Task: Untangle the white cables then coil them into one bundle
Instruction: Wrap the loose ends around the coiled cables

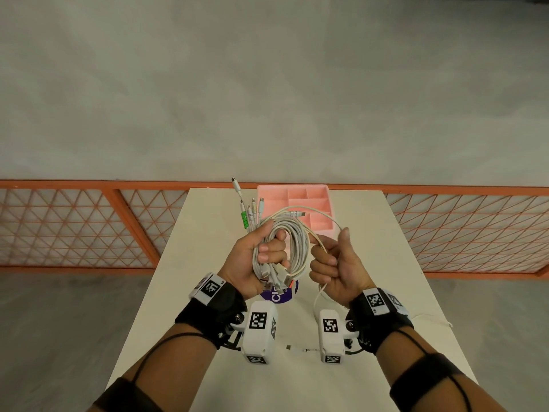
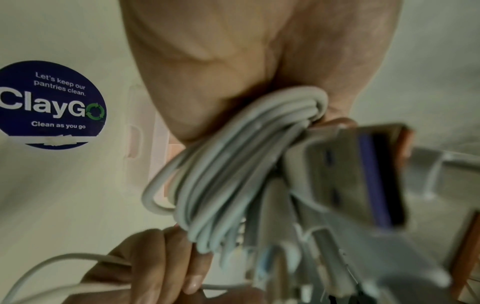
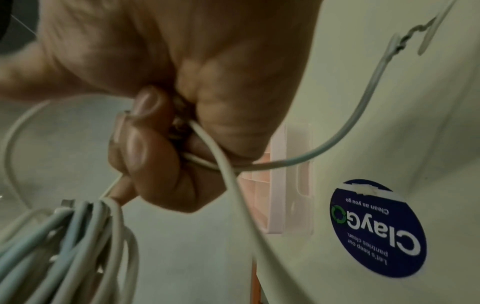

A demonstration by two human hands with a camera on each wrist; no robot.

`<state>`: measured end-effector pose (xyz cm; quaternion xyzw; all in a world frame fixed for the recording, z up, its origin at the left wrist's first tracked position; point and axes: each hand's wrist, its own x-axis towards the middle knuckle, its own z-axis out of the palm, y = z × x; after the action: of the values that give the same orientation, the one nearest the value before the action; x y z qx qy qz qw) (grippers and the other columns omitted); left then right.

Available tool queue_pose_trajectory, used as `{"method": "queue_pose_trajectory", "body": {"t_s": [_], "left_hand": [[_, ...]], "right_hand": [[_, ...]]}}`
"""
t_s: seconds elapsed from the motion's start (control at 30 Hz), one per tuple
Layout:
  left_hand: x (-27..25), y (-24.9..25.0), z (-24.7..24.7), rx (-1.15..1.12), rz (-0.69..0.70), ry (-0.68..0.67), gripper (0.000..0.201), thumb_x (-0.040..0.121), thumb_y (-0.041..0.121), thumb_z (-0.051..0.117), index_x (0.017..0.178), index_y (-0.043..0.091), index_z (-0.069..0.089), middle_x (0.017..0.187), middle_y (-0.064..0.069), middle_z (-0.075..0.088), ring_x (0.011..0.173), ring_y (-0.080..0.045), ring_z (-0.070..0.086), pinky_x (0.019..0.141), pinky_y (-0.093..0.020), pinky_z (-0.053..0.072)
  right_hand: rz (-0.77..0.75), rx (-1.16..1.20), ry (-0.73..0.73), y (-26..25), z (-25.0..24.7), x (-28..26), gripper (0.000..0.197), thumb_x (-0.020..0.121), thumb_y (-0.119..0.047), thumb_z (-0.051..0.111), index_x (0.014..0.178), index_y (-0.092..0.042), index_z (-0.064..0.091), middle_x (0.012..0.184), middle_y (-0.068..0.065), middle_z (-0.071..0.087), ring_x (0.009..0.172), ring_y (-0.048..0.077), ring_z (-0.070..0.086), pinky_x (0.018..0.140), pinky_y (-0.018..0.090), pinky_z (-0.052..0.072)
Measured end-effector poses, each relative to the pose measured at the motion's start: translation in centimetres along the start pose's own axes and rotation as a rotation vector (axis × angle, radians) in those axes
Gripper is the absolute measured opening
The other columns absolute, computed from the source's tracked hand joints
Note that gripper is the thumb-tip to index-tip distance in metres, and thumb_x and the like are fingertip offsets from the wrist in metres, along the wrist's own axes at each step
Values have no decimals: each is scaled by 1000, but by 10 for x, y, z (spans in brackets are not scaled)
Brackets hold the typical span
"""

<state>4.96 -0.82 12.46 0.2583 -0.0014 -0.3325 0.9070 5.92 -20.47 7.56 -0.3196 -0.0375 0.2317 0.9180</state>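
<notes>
Closest to the camera, a loose cable end (image 1: 297, 349) lies flat on the white table (image 1: 401, 292), its plug showing between the two wrist rigs. Just above it, both hands are up off the tabletop, palms toward the head camera. The left hand (image 1: 252, 260) has its fingers curled tight through the coil of white cables (image 1: 292, 245), gripping the bundle of loops, with a cluster of USB plugs (image 1: 277, 276) hanging out below the fist and several slimmer connectors (image 1: 251, 209), one with a green collar, fanning up past the thumb. Right beside it, the right hand (image 1: 335, 263) is closed on a single white strand (image 1: 319, 217): thumb up, fingers folded over the cable, which arcs from the coil over to this hand and trails down past the wrist toward the table. The right wrist view shows that strand running through the clenched fingers (image 3: 145, 144). Beneath the hands, a round blue ClayGo sticker (image 1: 279, 295) sits on the table, partly hidden by the plugs. Farther back, a pink divided organizer tray (image 1: 322, 193) stands at the table's far edge. Beyond that runs an orange mesh railing (image 1: 460, 227), then grey floor.
</notes>
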Motion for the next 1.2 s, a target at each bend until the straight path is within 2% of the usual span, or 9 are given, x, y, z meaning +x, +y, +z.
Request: {"method": "queue_pose_trajectory", "body": {"t_s": [0.1, 0.17, 0.27, 0.4, 0.53, 0.63, 0.77, 0.9, 1.2], "left_hand": [[-1, -1, 2, 12, -5, -16, 33, 96, 35, 49, 85, 6, 60, 47, 9, 41, 36, -4, 43, 60, -31, 57], [-1, -1, 4, -3, -4, -17, 32, 96, 35, 50, 85, 6, 59, 47, 9, 41, 36, -4, 43, 60, -31, 57], [-1, 3, 2, -38, -9, -14, 29, 93, 35, 56, 86, 7, 58, 48, 9, 40, 36, -4, 42, 61, -31, 57], [0, 3, -1, -10, -19, -47, 29, 86, 32, 71, 89, 6, 57, 49, 8, 41, 37, -4, 44, 63, -32, 57], [1, 4, -2, -49, -25, -45, 28, 90, 33, 65, 90, 6, 56, 49, 8, 42, 37, -4, 45, 64, -32, 57], [0, 6, -7, -39, -28, -48, 32, 83, 31, 77, 90, 5, 59, 50, 8, 42, 38, -4, 45, 65, -31, 57], [4, 2, -3, -25, -17, -5, 30, 91, 36, 60, 90, 6, 56, 49, 9, 40, 36, -4, 43, 62, -31, 58], [5, 6, -6, -32, -5, 2, 29, 93, 36, 55, 91, 7, 54, 49, 9, 41, 37, -4, 44, 62, -31, 57], [7, 14, -5, -40, 65, 26, 28, 93, 36, 55, 87, 9, 55, 48, 9, 39, 37, -4, 41, 64, -29, 56]], "right_hand": [[-1, -64, 117, -3, 1, 0, 50, 91, -55, 50, 93, -8, 67, 47, -8, 28, 34, 3, 24, 34, 18, 31], [16, -41, 55, -1, -3, -1, 44, 92, -50, 56, 97, -8, 67, 50, -8, 31, 37, 2, 24, 36, 17, 34], [35, 21, -75, -2, -2, -3, 55, 84, -51, 67, 115, -5, 63, 59, -7, 29, 44, 3, 21, 41, 16, 33], [47, -69, 55, -5, -1, -1, 51, 90, -57, 50, 97, -10, 70, 51, -9, 29, 39, 3, 18, 35, 16, 27], [29, -15, -55, -6, -3, -3, 64, 77, -64, 65, 109, -9, 68, 57, -7, 24, 44, 5, 16, 38, 16, 26], [25, -86, 109, -11, 7, -1, 67, 83, -69, 45, 96, -9, 70, 50, -8, 17, 42, 6, 8, 38, 15, 15], [12, -107, 297, -12, 11, 5, 56, 96, -58, 38, 83, -12, 68, 44, -8, 20, 35, 5, 12, 36, 15, 16], [75, -32, 291, -9, 8, 8, 61, 101, -53, 32, 85, -11, 72, 45, -5, 24, 38, 7, 10, 36, 15, 21], [68, -231, 272, 6, 8, 11, 30, 100, -13, 35, 89, -12, 63, 62, 0, 35, 43, 8, 24, 42, 22, 26]]}}
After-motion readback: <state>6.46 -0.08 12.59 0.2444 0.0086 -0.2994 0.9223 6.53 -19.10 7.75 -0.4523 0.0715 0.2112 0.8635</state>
